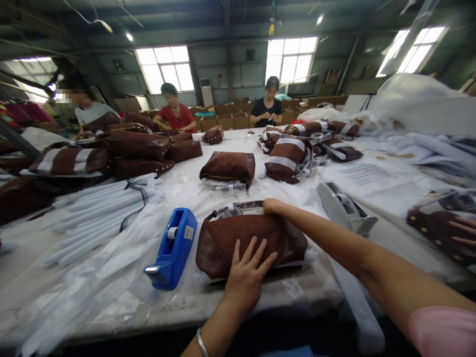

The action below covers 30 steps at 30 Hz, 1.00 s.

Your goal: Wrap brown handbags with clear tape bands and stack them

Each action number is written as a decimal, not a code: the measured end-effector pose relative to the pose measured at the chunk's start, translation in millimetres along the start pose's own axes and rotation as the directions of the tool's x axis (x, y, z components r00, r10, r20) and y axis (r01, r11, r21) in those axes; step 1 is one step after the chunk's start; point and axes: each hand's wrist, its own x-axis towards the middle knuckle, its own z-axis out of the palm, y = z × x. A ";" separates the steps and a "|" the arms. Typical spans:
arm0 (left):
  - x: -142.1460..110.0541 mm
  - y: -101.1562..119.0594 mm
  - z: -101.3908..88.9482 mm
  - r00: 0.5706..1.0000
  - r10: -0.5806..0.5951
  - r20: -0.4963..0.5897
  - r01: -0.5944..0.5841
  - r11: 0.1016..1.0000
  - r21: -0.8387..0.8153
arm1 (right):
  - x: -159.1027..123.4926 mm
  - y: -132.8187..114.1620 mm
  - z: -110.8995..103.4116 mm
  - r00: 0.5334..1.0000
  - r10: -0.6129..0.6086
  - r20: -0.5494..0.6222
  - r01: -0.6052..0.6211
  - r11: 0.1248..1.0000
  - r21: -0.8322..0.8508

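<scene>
A brown handbag (219, 243) lies on its side right in front of me, its wrapped strap (228, 210) along the far edge. My left hand (247, 275) rests on its near face with the fingers spread flat. At the far right of the bag is my right hand (273, 206), bent over the top edge beside the strap; its fingers are hidden behind the bag. Just left of the bag stands a blue tape dispenser (174, 248). A grey tape dispenser (344, 210) sits beyond my right forearm.
Brown handbags (139, 141) are piled at the left, near white paper rolls (100, 218). Another brown bag (227, 168) lies ahead, with white-banded bags (286, 158) to its right. Several people work across the table. A co-worker's hand (466, 230) touches a studded bag at far right.
</scene>
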 end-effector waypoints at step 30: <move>1.6 1.4 -4.2 1.000 -0.002 0.007 0.001 0.999 0.050 | -161.3 56.1 -47.4 0.838 -0.272 -0.472 0.545 0.379 0.748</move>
